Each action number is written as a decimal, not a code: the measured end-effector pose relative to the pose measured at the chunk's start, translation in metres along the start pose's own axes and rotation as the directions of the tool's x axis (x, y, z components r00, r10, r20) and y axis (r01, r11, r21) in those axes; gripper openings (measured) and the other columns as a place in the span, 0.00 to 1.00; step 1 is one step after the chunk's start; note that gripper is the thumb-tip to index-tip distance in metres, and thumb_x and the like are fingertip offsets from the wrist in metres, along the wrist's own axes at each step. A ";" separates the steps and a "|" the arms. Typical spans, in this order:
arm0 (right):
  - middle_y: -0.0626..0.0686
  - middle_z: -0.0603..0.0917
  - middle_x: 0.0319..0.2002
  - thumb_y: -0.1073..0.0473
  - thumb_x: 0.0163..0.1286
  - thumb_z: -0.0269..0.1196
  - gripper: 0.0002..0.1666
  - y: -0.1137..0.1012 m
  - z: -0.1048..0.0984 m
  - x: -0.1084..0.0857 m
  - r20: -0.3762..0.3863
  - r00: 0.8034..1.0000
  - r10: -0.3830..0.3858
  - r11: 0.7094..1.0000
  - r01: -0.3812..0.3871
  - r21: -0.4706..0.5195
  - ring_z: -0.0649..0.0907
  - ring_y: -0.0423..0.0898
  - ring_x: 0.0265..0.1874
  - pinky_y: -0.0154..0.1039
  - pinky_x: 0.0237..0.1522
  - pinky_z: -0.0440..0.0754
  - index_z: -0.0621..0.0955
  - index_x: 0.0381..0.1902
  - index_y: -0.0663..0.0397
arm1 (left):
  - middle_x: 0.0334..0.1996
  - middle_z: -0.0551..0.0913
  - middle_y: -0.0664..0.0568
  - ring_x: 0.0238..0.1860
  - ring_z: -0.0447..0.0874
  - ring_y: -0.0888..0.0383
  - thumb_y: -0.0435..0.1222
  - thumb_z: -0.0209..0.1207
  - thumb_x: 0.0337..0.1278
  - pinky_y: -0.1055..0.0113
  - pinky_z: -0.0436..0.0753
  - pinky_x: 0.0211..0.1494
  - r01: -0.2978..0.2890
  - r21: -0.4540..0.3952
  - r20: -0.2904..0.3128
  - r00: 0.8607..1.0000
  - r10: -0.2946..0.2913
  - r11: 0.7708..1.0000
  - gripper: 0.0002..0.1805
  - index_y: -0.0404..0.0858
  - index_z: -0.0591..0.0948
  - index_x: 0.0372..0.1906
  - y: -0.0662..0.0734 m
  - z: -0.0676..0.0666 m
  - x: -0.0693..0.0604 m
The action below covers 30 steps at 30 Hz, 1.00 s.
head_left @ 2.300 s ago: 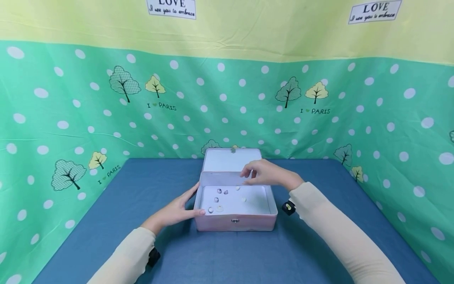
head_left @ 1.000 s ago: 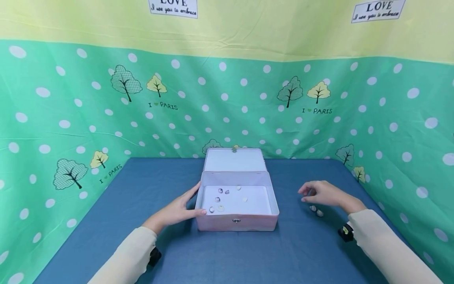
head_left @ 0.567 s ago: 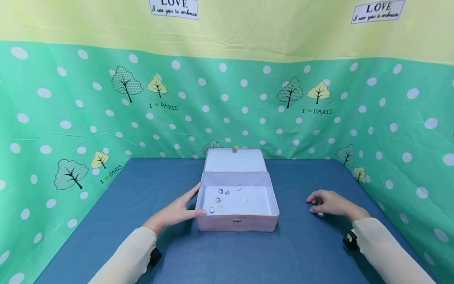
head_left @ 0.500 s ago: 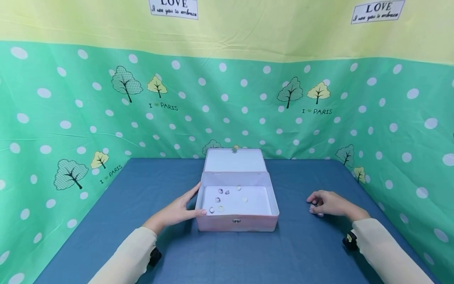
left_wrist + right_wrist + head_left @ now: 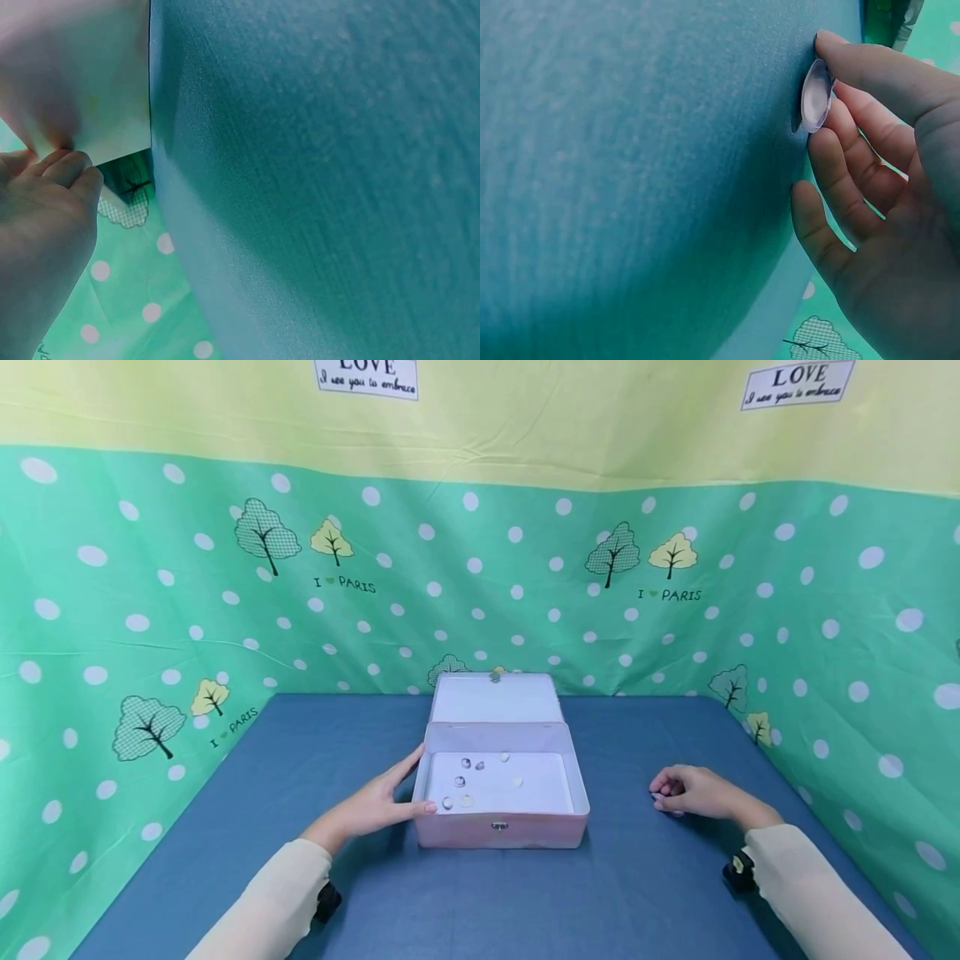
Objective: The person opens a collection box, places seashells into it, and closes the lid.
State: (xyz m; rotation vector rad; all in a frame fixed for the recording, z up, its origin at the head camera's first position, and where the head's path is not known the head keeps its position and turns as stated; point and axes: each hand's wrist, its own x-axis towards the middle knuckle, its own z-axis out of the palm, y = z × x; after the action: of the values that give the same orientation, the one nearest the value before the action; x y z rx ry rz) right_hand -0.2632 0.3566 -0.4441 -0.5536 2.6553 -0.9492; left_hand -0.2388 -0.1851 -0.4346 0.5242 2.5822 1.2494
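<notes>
A pale pink tin box (image 5: 459,832) stands with its lid (image 5: 495,697) raised, and several small seashells (image 5: 460,782) lie scattered on its white floor. My left hand (image 5: 372,806) rests against the box's left side, thumb over the front left rim. In the left wrist view, the fingertips touch the outer wall (image 5: 90,90). Right of the box, my right hand (image 5: 701,792) is low at the table. Between its thumb and fingers it pinches a seashell (image 5: 815,97), whose smooth inner face shows in the right wrist view. The hand partly hides the spot beneath it.
A dark blue cloth covers the table (image 5: 480,902). Green and yellow printed curtains (image 5: 517,560) enclose its back and sides. A metal clasp (image 5: 499,827) sits on the box's front wall.
My right hand has travelled from above the box to the table on the right, lowered over two seashells lying there, and taken hold of one. My left hand has stayed at the box.
</notes>
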 end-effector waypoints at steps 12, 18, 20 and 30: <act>0.51 0.78 0.30 0.59 0.70 0.67 0.11 0.002 0.001 0.001 0.014 1.000 0.026 0.999 -0.027 0.041 0.78 0.46 0.25 0.36 0.29 0.76 0.81 0.44 0.61 | 0.80 0.45 0.49 0.78 0.44 0.45 0.58 0.68 0.55 0.35 0.55 0.71 -0.007 -0.011 -0.002 1.000 0.007 1.000 0.57 0.61 0.43 0.81 0.000 0.000 0.000; 0.51 0.78 0.30 0.59 0.69 0.68 0.11 0.002 0.001 0.001 0.006 1.000 0.014 0.999 -0.014 0.036 0.78 0.46 0.25 0.36 0.29 0.76 0.81 0.43 0.61 | 0.80 0.45 0.48 0.78 0.44 0.45 0.58 0.68 0.55 0.35 0.55 0.71 -0.010 -0.008 -0.004 1.000 0.010 1.000 0.58 0.59 0.44 0.82 0.000 0.000 0.001; 0.51 0.79 0.30 0.59 0.69 0.68 0.11 0.001 0.000 0.001 0.007 1.000 0.004 1.000 -0.005 0.029 0.78 0.46 0.25 0.36 0.29 0.76 0.80 0.43 0.60 | 0.80 0.45 0.48 0.78 0.44 0.44 0.58 0.68 0.55 0.35 0.55 0.71 -0.014 -0.002 -0.003 1.000 0.014 1.000 0.58 0.58 0.44 0.82 0.000 0.000 0.001; 0.49 0.83 0.35 0.59 0.71 0.66 0.11 -0.019 -0.012 0.006 -0.020 0.999 -0.027 0.999 0.026 -0.031 0.81 0.46 0.33 0.38 0.35 0.79 0.81 0.46 0.60 | 0.80 0.46 0.45 0.78 0.44 0.42 0.58 0.68 0.56 0.34 0.56 0.70 -0.007 0.025 0.013 1.000 0.007 1.000 0.57 0.58 0.44 0.82 0.003 -0.002 0.000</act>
State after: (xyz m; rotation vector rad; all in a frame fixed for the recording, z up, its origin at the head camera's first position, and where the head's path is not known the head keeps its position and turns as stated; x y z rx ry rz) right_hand -0.2682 0.3467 -0.4240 -0.5907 2.6911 -0.9282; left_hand -0.2383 -0.1848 -0.4313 0.5444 2.5909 1.2130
